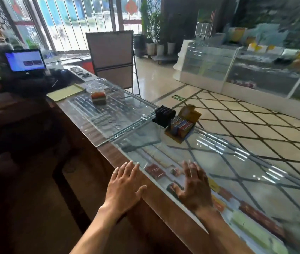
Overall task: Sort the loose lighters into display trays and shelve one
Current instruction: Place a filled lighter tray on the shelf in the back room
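Glass covers the table (228,162), with a filled lighter tray (180,126) beside a black tray (164,115) at its far edge. The left hand (125,186) and right hand (195,187) spread flat and empty at the near edge; shelving likely needs a forward reach.

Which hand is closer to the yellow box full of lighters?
Right. The right hand is spread over the glass counter, nearly straight this side of the yellow box. The left hand is at its wooden edge, farther off to the side.
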### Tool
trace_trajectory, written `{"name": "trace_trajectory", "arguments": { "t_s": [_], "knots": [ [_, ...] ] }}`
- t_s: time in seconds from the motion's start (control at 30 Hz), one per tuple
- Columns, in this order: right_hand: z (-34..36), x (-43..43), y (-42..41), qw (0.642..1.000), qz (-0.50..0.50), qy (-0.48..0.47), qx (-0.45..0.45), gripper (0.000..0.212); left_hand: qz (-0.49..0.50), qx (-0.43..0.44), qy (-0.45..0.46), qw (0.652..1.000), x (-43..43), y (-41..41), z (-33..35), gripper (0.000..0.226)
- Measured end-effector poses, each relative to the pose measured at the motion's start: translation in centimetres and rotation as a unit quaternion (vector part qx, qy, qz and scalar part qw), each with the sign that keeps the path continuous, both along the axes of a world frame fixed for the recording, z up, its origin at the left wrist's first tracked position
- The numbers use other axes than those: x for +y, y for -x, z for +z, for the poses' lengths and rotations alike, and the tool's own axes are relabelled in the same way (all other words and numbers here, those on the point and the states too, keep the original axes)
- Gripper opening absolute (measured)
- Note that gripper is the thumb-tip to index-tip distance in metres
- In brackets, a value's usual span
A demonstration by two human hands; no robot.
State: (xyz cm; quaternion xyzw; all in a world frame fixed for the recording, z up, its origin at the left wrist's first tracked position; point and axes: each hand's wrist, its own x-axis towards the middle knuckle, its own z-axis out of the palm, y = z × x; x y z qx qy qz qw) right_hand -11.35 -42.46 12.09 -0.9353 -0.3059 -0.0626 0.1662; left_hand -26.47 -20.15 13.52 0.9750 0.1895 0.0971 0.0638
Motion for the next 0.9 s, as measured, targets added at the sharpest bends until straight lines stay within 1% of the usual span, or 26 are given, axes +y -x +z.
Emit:
{"name": "trace_trajectory", "arguments": {
  "t_s": [0.23,0.37,0.5,0.63,0.73,0.9],
  "knots": [
    [-1.7,4.5,-8.4,0.998,-0.063,-0.006,0.02,0.096,-0.065,0.03,-0.013,0.997,6.0,-10.8,0.3,0.093],
    [-2.7,6.6,-12.8,0.995,-0.091,-0.004,0.037,0.096,-0.091,0.032,-0.009,0.995,9.0,-16.4,0.1,0.108],
    [-3.9,7.9,-15.5,0.992,-0.115,-0.005,0.05,0.095,-0.116,0.049,-0.01,0.992,11.1,-21.4,-1.4,0.095],
    [-5.0,8.9,-17.9,0.987,-0.142,-0.006,0.081,0.097,-0.151,0.054,-0.001,0.987,12.9,-26.2,-2.4,0.091],
    [-5.5,9.8,-19.6,0.978,-0.155,-0.046,0.129,0.101,-0.184,0.06,0.015,0.981,14.3,-30.2,-3.5,0.092],
    [-6.9,11.9,-22.2,0.959,-0.181,-0.108,0.187,0.106,-0.223,0.08,0.087,0.968,16.5,-37.0,-6.1,0.092]
  ]
}}
